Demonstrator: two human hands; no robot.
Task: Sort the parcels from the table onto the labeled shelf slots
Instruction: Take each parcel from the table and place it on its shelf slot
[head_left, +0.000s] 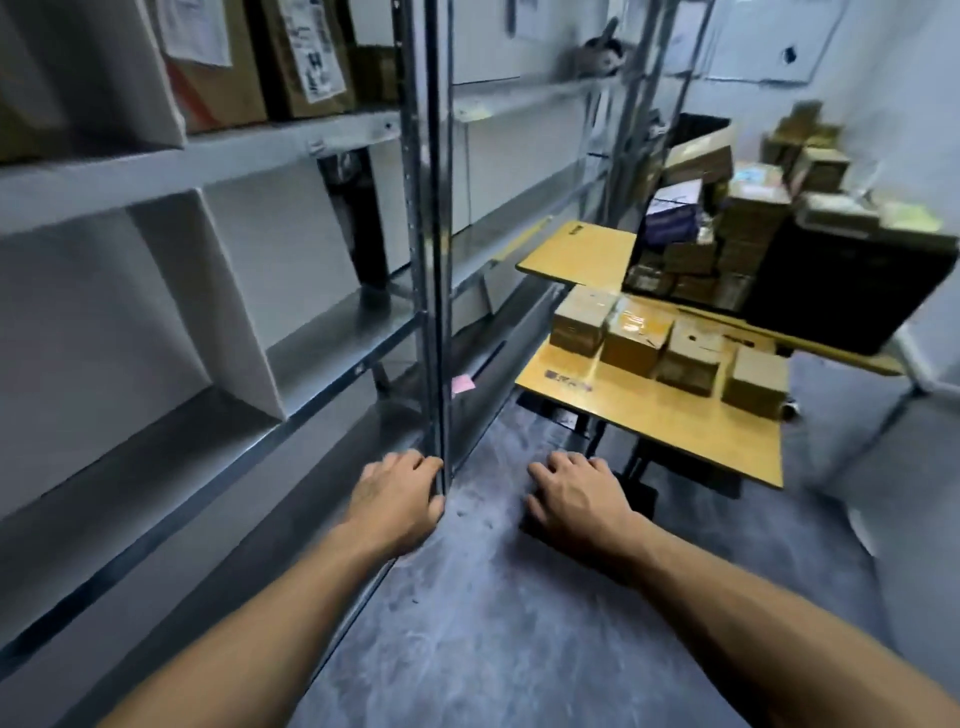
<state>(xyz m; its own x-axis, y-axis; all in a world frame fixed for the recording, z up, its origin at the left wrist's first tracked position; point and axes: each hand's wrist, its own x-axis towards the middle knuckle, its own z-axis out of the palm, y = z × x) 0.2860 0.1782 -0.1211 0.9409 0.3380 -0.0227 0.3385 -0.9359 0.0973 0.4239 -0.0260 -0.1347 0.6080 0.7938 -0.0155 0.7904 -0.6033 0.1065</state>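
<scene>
blurring across most of the view, leaving labels on the shelf (291, 156) unreadable and the pink slip (462, 384) on a lower ledge too small to read. cutting off the tall boxes (260, 57) on the upper level at the top edge. hiding the far pile of boxes (737, 218) partly behind a black crate (852, 291), so counting them is not possible. sitting in a row on the near yellow table (675, 431): four brown parcels (670, 348), touching or just beside one another, the row's long axis running from upper left to lower right along the table's back edge; tops facing up, markings too smeared to tell apart. reaching forward over the grey floor (467, 597), both empty: left hand (400, 499) with fingers curled loosely, seeming to press against the metal shelf post (434, 260), not clamped on anything; right hand (576, 493) palm down, fingers relaxed and slightly spread, holding nothing, well short of the table.
</scene>
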